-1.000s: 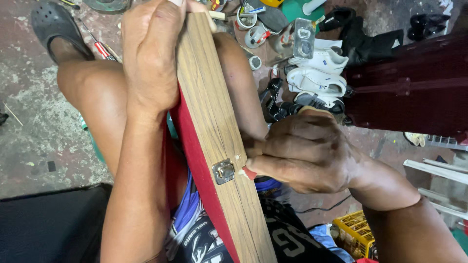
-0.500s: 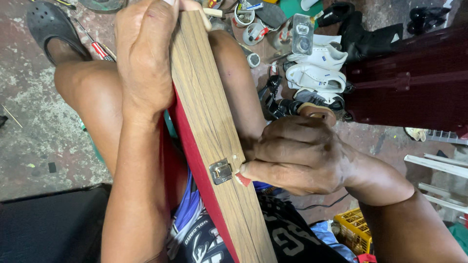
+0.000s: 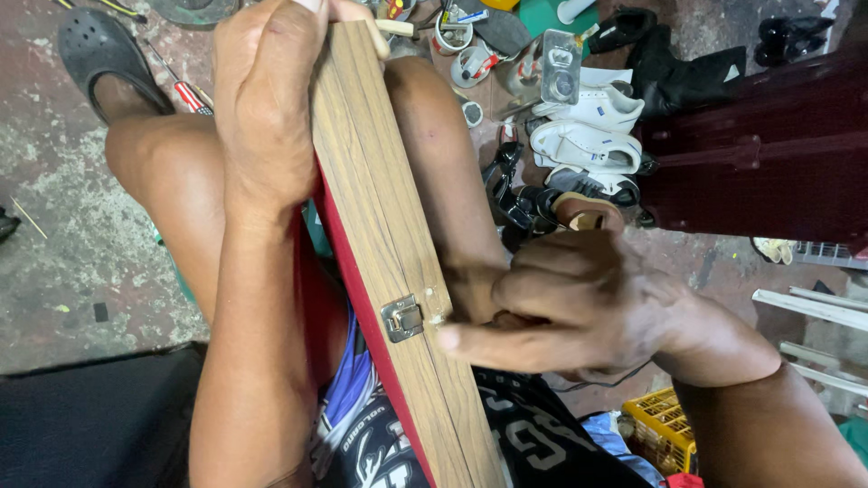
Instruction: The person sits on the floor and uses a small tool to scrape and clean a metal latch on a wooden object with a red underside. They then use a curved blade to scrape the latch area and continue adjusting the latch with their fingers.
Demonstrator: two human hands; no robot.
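Concrete floor; left hand (image 3: 267, 99) clasps wood-grain case (image 3: 389, 244).

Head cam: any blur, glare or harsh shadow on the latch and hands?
Head view: even, soft light, no hard shadows; the metal latch is sharp with only a faint sheen; the wooden case grain reads clearly; the left hand is crisp, the right hand slightly soft at the fingertips; floor clutter at the top is a little softer.
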